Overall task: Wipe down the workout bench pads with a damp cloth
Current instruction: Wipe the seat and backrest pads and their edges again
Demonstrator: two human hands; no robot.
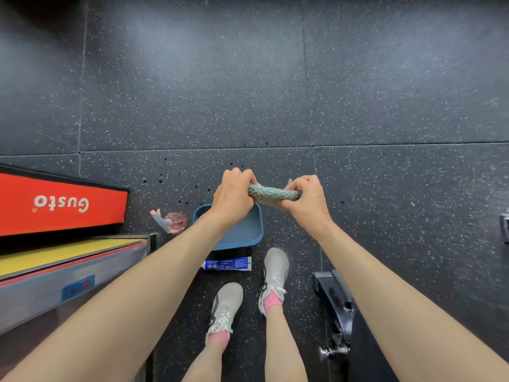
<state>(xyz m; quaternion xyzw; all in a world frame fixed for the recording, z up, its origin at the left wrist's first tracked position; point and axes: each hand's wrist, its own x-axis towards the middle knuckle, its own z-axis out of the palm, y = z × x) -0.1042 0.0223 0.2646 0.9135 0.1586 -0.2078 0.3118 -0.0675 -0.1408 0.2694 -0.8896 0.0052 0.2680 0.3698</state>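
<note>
Holding rolled cloth w/ both grips by the tub

Left grip [234, 197] and right grip [305, 205] each wrap one end of the cloth [271, 194], fingers curled tight round it, arms stretched fwd. Cloth is teal and nubby, twisted into a short thick roll. It lies roughly level btwn the two grips, up in the air, and shows just past the far rim of a blue tub [242, 232].

Tub sits on the floor [192, 78], which is dark speckled rubber tiles. Small dark spots [179, 201] dot the floor beyond and left of the tub. The left forearm covers part of the tub.

Near side of tub: a blue-and-white tube [228, 263] lying flat. Left of tub: a pink glass dish [176, 221] w/ a small figure-like item [161, 220] touching it, too small to tell more.

Far left: red pad [63, 205] w/ white "Gusto" lettering and black trim. Nearer the person is a yellow strip [55, 255] on a grey metal frame [68, 293].

Two white shoes [225, 307] w/ pink socks stand near the tube. Black metal bracket [336, 299] at right, partly behind the right forearm.
</note>
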